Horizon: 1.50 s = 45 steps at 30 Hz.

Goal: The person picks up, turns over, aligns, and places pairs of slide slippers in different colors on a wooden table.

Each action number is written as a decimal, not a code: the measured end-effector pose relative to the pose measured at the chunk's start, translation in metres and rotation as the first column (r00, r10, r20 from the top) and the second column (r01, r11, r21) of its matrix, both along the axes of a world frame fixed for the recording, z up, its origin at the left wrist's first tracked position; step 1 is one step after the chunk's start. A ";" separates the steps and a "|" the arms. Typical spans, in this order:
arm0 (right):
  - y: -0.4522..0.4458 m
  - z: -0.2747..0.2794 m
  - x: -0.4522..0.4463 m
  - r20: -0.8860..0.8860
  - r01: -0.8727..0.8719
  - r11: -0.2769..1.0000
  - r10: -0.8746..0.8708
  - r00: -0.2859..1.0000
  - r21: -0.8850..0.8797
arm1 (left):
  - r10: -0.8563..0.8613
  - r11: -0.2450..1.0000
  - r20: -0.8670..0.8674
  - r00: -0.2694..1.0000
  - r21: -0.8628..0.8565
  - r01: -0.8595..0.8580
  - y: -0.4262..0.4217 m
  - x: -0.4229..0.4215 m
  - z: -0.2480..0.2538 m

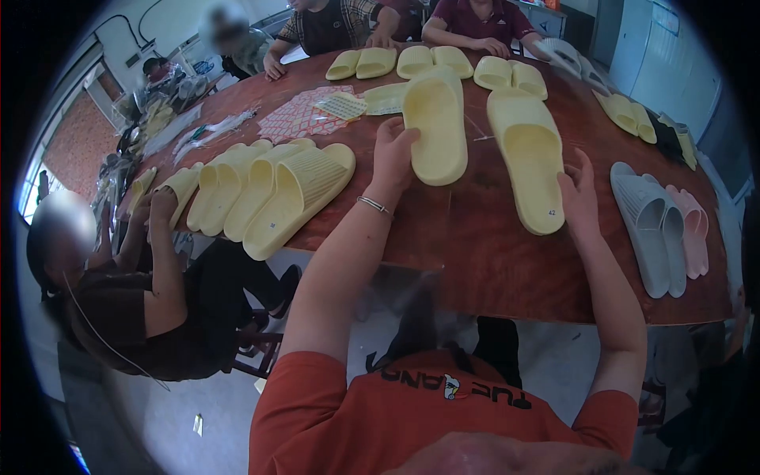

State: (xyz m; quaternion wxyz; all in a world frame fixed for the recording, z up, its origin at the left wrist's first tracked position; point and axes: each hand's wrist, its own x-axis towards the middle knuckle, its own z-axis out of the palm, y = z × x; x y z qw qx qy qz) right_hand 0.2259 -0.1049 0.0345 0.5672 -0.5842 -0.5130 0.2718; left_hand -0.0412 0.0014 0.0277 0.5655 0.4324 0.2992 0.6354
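My left hand (393, 150) grips the edge of a pale yellow slipper (438, 131), thumb on its near face and fingers partly hidden. A second yellow slipper (532, 162), its strap toward the far side and the number 42 on its heel, is held at its right edge by my right hand (580, 194). Both slippers are over the red-brown table, side by side and apart. Left of my arm stands a row of yellow slippers (297, 194) with heels toward the near edge.
More yellow slippers (434, 59) line the far side, before seated people. Patterned sticker sheets (305, 111) and plastic bags (214, 131) lie at left. Grey slippers (645, 229) and pink slippers (690, 229) are at right. A person (131, 293) sits at left, handling a slipper.
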 end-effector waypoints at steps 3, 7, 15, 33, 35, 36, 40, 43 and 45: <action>0.004 -0.004 0.006 -0.057 0.042 0.998 -0.040 0.998 0.036 | 0.080 0.996 -0.216 0.973 -0.029 -0.089 0.003 -0.001 -0.008; 0.004 0.001 0.012 -0.185 -0.035 0.990 0.009 0.983 -0.135 | 0.073 0.997 -0.595 0.800 0.053 -0.052 -0.004 0.005 -0.006; 0.017 -0.007 0.030 -0.289 -0.053 0.984 0.002 0.957 -0.169 | 0.032 0.995 -0.312 0.950 -0.084 -0.061 0.002 0.000 -0.009; 0.015 -0.013 0.032 0.027 -0.047 0.973 0.055 0.998 -0.226 | 0.092 0.996 -0.784 0.614 0.071 -0.058 0.013 -0.004 -0.018; 0.020 -0.018 0.038 0.195 -0.002 0.971 0.050 0.980 -0.240 | 0.067 0.998 -0.770 0.635 0.065 -0.027 0.023 -0.008 -0.029; 0.021 -0.019 0.040 0.199 0.021 0.969 0.029 0.979 -0.244 | 0.067 0.998 -0.757 0.650 0.065 -0.027 0.023 -0.007 -0.027; 0.018 -0.012 0.038 0.142 -0.019 0.961 0.060 0.988 -0.276 | 0.054 0.998 -0.761 0.646 0.047 -0.029 0.020 -0.007 -0.023; 0.018 -0.009 0.035 0.126 -0.043 0.955 0.083 0.989 -0.295 | 0.043 0.999 -0.761 0.648 0.034 -0.027 0.021 -0.011 -0.022; 0.018 -0.008 0.034 0.115 -0.063 0.954 0.100 0.988 -0.293 | 0.036 0.999 -0.745 0.666 0.029 -0.021 0.017 -0.011 -0.018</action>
